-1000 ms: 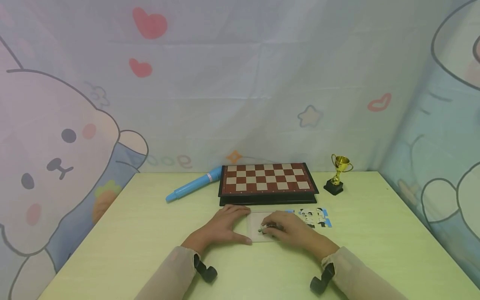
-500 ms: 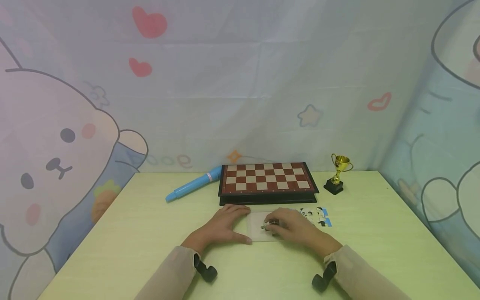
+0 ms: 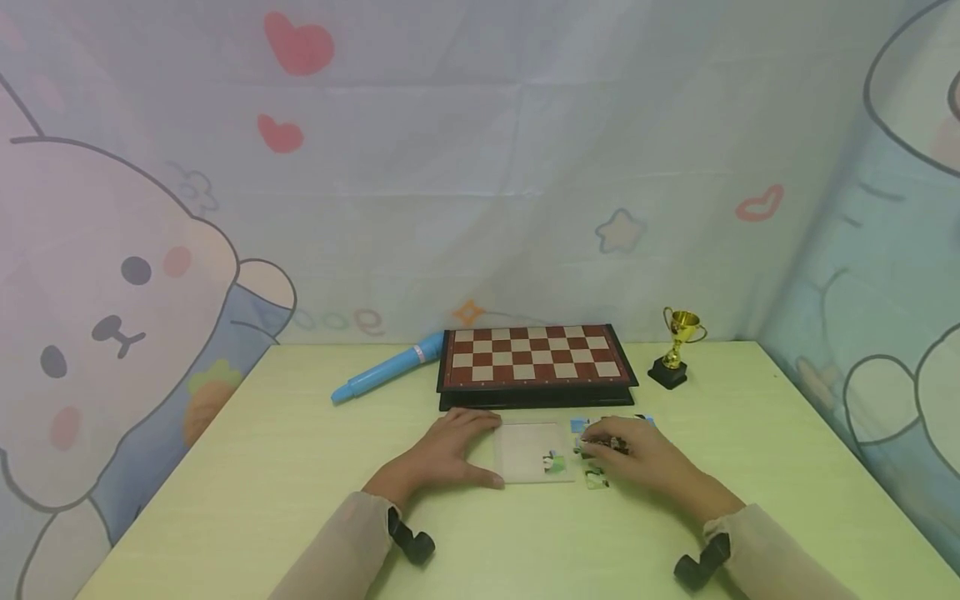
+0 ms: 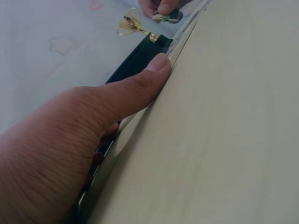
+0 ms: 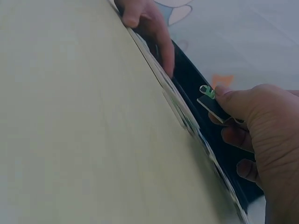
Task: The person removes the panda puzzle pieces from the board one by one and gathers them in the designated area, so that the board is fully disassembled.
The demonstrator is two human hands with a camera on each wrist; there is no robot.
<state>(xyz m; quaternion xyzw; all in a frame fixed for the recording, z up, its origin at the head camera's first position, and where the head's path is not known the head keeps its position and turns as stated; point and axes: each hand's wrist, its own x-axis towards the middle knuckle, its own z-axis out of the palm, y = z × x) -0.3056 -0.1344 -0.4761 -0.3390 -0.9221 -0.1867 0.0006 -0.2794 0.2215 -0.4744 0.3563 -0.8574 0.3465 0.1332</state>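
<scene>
My left hand (image 3: pixel 450 454) rests at the left side of a pale square puzzle tray (image 3: pixel 521 446), thumb stretched at its near corner, fingers at its far corner. In the left wrist view the thumb (image 4: pixel 135 88) lies straight along the tray's edge. A green-and-white puzzle piece (image 3: pixel 553 462) lies in the tray's near right part. Just right of the tray, my right hand (image 3: pixel 637 454) pinches a jigsaw puzzle piece (image 5: pixel 212 108) between thumb and fingers, raised above the table. Loose pieces lie beneath and around it, including a blue one (image 3: pixel 580 425) and a green one (image 3: pixel 597 477); the hand hides others.
Behind the tray stands a folded chessboard case (image 3: pixel 536 358) with a black rim. A blue pen-shaped tube (image 3: pixel 390 371) lies left of it, touching or close to its corner. A small gold trophy (image 3: pixel 678 342) on a black base stands at the right.
My right hand has moved right, from over the tray to over the loose pieces, still pinching a piece. This uncovers the piece inside the tray. My left hand has stayed put.
</scene>
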